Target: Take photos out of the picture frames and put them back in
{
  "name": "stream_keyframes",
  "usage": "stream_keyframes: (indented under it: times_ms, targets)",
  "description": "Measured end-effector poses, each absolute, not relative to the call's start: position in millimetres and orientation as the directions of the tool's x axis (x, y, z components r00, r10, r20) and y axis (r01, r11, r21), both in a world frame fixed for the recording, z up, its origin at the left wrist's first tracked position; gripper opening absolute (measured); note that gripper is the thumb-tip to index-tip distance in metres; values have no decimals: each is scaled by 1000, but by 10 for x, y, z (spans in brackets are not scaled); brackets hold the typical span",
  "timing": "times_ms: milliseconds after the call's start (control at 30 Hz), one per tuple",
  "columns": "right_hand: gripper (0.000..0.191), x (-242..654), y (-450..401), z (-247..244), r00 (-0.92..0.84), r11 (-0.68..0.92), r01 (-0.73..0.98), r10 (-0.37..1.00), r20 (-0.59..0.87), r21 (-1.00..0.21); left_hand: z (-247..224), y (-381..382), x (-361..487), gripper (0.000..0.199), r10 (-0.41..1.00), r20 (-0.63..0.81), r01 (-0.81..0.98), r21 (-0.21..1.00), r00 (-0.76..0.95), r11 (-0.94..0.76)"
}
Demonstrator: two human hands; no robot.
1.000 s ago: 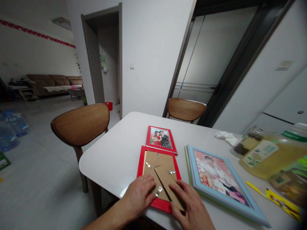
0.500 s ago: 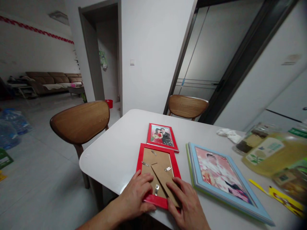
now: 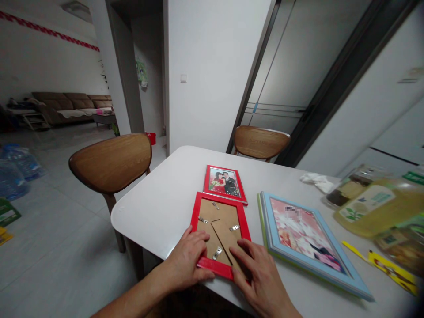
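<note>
A red picture frame lies back side up at the near table edge. Its brown backing board carries several small metal clips, and a slanted slit marks the side of the brown support leg. My left hand grips the frame's lower left corner, fingers on top and thumb at the near edge. My right hand holds the lower right corner, its fingers resting over the leg and board. Beyond it, a second red frame with a couple's photo lies face up, touching or nearly touching the first.
Blue-rimmed picture frames are stacked at the right on the white table. Farther right are a yellow liquid bottle, a jar, crumpled tissue and a yellow tool. Wooden chairs stand at the left and far side.
The support leg lies flatter against the backing board, its gap narrowed to a thin slit. Both hands keep their places on the frame. The whole view has shifted slightly.
</note>
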State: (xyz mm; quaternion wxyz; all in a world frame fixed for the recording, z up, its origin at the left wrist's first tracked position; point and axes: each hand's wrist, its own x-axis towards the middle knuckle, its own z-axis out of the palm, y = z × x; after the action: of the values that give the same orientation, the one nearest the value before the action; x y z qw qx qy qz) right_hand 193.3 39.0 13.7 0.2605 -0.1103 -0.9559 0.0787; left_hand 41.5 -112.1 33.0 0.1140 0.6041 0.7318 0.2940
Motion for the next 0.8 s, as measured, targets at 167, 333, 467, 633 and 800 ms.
stream_keyframes:
  times_ms: [167,333,467,633,800]
  targets:
    - [28,1828,284,303,-901,984,85,143,410,-158,322,-1118,422,33,940,209,814,571,-269,106]
    - [23,1731,164,415,-947,971,24,98,306,-239,297,-1119,420,31,935,239,821,565,-261,84]
    - [23,1767,159,426,-954,978,-29,35,297,-208,299,-1123,418,31,935,237,814,575,-264,84]
    - [30,1751,329,348,-935,982,31,94,341,-184,301,-1123,411,34,940,217,808,582,-262,91]
    - [27,1565,589,327,-859,928,352,372,352,-122,323,-1125,420,33,944,191,806,581,-268,111]
